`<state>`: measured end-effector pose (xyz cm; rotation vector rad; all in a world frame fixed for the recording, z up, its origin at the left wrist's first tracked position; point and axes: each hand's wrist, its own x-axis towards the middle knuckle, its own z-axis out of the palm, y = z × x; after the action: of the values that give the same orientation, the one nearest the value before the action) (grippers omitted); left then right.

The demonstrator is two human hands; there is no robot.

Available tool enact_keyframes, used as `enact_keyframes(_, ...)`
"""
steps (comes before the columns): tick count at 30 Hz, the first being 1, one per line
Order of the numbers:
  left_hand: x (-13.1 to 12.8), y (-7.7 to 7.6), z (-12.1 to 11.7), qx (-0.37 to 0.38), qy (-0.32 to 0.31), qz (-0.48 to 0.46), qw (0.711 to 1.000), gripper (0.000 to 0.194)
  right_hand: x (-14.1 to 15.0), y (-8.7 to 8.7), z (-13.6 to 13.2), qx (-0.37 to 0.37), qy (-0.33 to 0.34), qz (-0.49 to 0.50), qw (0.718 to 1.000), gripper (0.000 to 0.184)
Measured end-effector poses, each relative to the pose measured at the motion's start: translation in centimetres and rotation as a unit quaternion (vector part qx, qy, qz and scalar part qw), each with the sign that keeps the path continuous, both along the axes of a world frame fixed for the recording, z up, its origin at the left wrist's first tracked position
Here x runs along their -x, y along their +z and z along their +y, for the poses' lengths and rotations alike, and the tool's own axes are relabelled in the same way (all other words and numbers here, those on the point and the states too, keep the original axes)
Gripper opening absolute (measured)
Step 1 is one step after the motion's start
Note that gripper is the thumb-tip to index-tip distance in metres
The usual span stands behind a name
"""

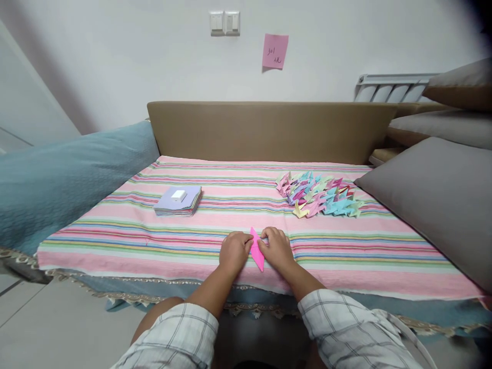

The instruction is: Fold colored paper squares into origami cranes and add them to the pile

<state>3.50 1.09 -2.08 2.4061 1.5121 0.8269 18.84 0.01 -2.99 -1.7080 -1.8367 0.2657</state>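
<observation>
A bright pink piece of folded paper [257, 255], long and diamond-shaped, lies between my hands near the front edge of the striped cloth. My left hand [235, 250] pinches its left side with thumb and fingertips. On the other side, my right hand [277, 248] is closed with its thumb on the paper's right edge; the curled fingers partly hide that grip. Beyond my right hand sits a pile of folded paper cranes [319, 195] in several colours. To the far left rests a stack of square coloured paper [177, 204], topped by a small white block [178, 196].
The striped cloth [115, 225] covers a sofa seat. A brown backrest [269, 130] rises behind it, with a blue-covered armrest [77, 169] at left. Grey cushions [434, 189] are piled at right. A pink note [274, 51] and switches [225, 23] are on the wall.
</observation>
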Motion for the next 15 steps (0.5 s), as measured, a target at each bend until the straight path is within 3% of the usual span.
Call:
enact_keyframes(5,-0.17,-0.06,0.13,-0.001,-0.003,0.014,1.000,0.020,0.04,0.34,-0.54,0.004,0.030,-0.036,0.999,0.025)
enact_keyframes(11,-0.25,-0.09,-0.08,-0.013,-0.007,0.028,1.000,0.021,0.31,0.29,-0.67,0.003,0.018,-0.066,0.998,0.027)
enact_keyframes(15,-0.24,-0.38,-0.23,-0.023,0.034,0.031,0.999,0.020,0.22,0.31,-0.52,0.014,0.020,-0.069,0.997,0.027)
